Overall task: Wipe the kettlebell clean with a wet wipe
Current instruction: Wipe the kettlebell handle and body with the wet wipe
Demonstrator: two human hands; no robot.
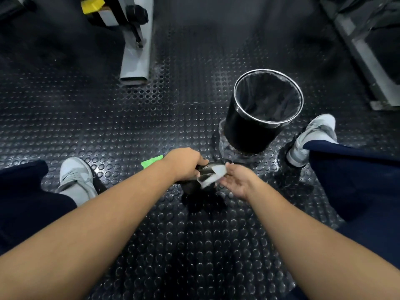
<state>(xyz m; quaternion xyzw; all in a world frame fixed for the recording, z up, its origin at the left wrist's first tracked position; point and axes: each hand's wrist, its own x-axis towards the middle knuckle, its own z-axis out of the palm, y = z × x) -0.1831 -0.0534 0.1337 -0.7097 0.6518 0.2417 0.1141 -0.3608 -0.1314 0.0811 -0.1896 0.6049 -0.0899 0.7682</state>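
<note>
Gripping the kettlebell [193, 188] handle, left hand [184, 163] fingers curl round it; right hand [236, 180] pinches the wipe [213, 175] on it. Kettlebell stands on the floor [173, 105], bin [244, 131] at one o'clock.

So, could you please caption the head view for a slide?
Left hand grips the kettlebell handle while the right hand holds a wet wipe against it.
</note>
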